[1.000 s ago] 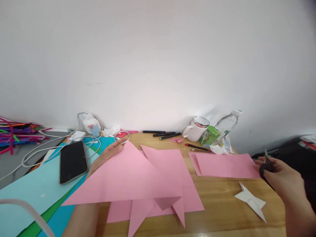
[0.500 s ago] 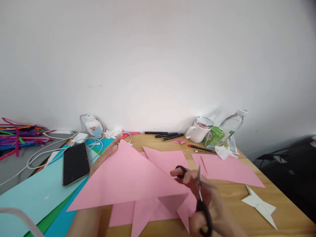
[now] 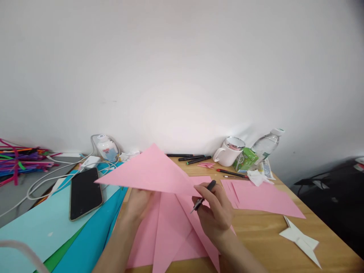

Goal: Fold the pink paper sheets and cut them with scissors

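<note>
Left hand [image 3: 139, 203] is closing under the lifted paper [image 3: 148, 172] near its lower edge, where this light, floppy sheet is best held; right hand [image 3: 217, 218] is gripping scissors [image 3: 202, 198].

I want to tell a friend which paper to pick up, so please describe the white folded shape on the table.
Start from the wooden table. At its near right corner, beside the flat pink sheets, lies a folded paper star. It alone is white with sharp points; the papers around it are pink.
</note>
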The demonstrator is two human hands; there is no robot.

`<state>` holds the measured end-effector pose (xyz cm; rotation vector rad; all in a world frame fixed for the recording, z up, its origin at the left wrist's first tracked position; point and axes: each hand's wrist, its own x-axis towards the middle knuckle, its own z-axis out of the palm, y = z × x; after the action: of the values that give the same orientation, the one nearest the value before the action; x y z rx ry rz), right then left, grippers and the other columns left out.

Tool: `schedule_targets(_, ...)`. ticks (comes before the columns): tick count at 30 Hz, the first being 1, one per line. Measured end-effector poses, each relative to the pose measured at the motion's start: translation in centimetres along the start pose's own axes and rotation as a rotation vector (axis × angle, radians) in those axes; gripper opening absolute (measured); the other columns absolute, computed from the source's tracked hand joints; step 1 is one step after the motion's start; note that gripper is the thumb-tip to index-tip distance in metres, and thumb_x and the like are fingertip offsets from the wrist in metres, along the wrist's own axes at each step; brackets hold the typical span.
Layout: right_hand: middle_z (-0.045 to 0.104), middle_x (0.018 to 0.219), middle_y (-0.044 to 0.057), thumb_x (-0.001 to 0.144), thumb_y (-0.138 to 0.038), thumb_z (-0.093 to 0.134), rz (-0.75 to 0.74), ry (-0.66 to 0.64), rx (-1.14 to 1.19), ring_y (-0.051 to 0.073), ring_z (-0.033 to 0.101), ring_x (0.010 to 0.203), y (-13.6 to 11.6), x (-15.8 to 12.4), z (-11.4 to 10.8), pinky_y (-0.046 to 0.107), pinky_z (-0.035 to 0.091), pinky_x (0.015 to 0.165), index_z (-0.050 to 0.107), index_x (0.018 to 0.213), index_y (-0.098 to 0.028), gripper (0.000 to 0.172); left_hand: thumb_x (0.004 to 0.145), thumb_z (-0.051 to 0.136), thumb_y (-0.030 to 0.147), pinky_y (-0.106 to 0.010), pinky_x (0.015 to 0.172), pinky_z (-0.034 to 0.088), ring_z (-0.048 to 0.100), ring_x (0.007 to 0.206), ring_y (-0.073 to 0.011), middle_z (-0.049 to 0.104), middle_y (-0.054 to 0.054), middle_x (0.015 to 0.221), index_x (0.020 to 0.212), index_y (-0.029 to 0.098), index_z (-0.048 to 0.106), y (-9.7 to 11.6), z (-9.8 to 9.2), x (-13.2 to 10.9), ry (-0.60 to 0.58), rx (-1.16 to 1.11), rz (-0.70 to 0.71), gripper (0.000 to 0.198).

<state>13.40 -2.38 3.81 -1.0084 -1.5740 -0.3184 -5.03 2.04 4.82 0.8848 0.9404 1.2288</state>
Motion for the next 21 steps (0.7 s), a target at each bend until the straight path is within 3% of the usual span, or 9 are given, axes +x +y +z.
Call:
schedule_targets(4, 0.062, 0.079, 0.005, 0.074, 0.001, 0.054, -0.052, -0.042, -0.025, 0.018, 0.061, 0.068, 0.7, -0.1, 0.2, 0.028, 0.048, 0.053, 0.063, 0.102, -0.03, 0.043, 0.056, 0.084, 0.025, -0.037, 0.096, 0.044, 0.053, 0.115, -0.0276, 0.063, -0.008, 0.118, 0.108, 0.023, 0.063, 0.6, 1.2, -0.9, -0.371, -0.06, 0.035, 0.056)
schedule_targets(5, 0.063, 0.078, 0.004, 0.075, -0.001, 0.054, -0.054, -0.102, -0.005, 0.018, 0.061, 0.067, 0.7, -0.4, 0.2, 0.028, 0.048, 0.054, 0.063, 0.099, -0.031, 0.04, 0.055, 0.085, 0.031, -0.038, 0.095, 0.045, 0.053, 0.116, -0.0285, 0.063, -0.008, 0.119, 0.11, 0.023, 0.062, 0.8, 1.5, -1.0, -0.395, -0.111, 0.042, 0.06)
schedule_targets(8, 0.065, 0.077, 0.003, 0.08, -0.008, 0.055, -0.021, -0.325, 0.104, 0.017, 0.06, 0.066, 0.6, -1.5, 0.6, 0.027, 0.049, 0.056, 0.066, 0.092, -0.032, 0.029, 0.069, 0.075, 0.039, -0.036, 0.094, 0.046, 0.055, 0.115, -0.0264, 0.066, -0.007, 0.116, 0.11, 0.023, 0.064, 0.9, 2.1, -1.3, -0.25, -0.215, 0.053, 0.045)
schedule_targets(11, 0.062, 0.073, 0.002, 0.081, -0.009, 0.054, -0.093, -0.419, 0.135, 0.017, 0.059, 0.066, 0.4, -2.1, 1.2, 0.027, 0.048, 0.058, 0.065, 0.09, -0.031, 0.027, 0.08, 0.066, 0.027, -0.033, 0.097, 0.045, 0.056, 0.115, -0.0235, 0.069, -0.007, 0.109, 0.109, 0.019, 0.066, 0.6, 2.0, -1.1, -0.169, -0.205, 0.042, 0.03)
schedule_targets(14, 0.062, 0.081, 0.004, 0.077, -0.016, 0.062, -0.136, -0.428, 0.252, 0.019, 0.06, 0.073, 0.6, -1.4, 1.3, 0.03, 0.05, 0.061, 0.061, 0.098, -0.028, 0.024, 0.081, 0.064, 0.022, -0.032, 0.097, 0.045, 0.057, 0.114, -0.0232, 0.07, -0.008, 0.108, 0.106, 0.016, 0.067, 0.4, 1.5, -0.7, -0.148, -0.181, 0.032, 0.027)
schedule_targets(16, 0.063, 0.097, 0.009, 0.072, -0.027, 0.071, -0.059, -0.405, 0.404, 0.024, 0.061, 0.087, 1.1, 0.1, 1.0, 0.035, 0.052, 0.07, 0.055, 0.105, -0.026, 0.036, 0.08, 0.064, 0.022, -0.033, 0.094, 0.047, 0.058, 0.112, -0.0239, 0.069, -0.008, 0.11, 0.106, 0.016, 0.068, 0.4, 1.0, -0.5, -0.146, -0.173, 0.018, 0.027)
schedule_targets(19, 0.062, 0.109, 0.011, 0.076, -0.027, 0.069, 0.077, -0.206, 0.392, 0.027, 0.059, 0.102, 2.3, 4.0, 0.5, 0.042, 0.047, 0.086, 0.052, 0.103, -0.024, 0.033, 0.079, 0.066, 0.023, -0.033, 0.089, 0.049, 0.06, 0.108, -0.0242, 0.069, -0.008, 0.111, 0.106, 0.017, 0.068, 0.4, 0.6, -0.4, -0.173, -0.136, -0.014, 0.028)
schedule_targets(21, 0.06, 0.116, 0.013, 0.076, -0.029, 0.07, 0.155, -0.167, 0.311, 0.026, 0.056, 0.108, 3.1, 7.2, 0.6, 0.042, 0.044, 0.09, 0.053, 0.102, -0.023, 0.032, 0.077, 0.068, 0.024, -0.032, 0.086, 0.05, 0.062, 0.104, -0.0239, 0.07, -0.008, 0.109, 0.102, 0.017, 0.07, 0.3, 0.5, -0.5, -0.205, -0.098, -0.033, 0.026)
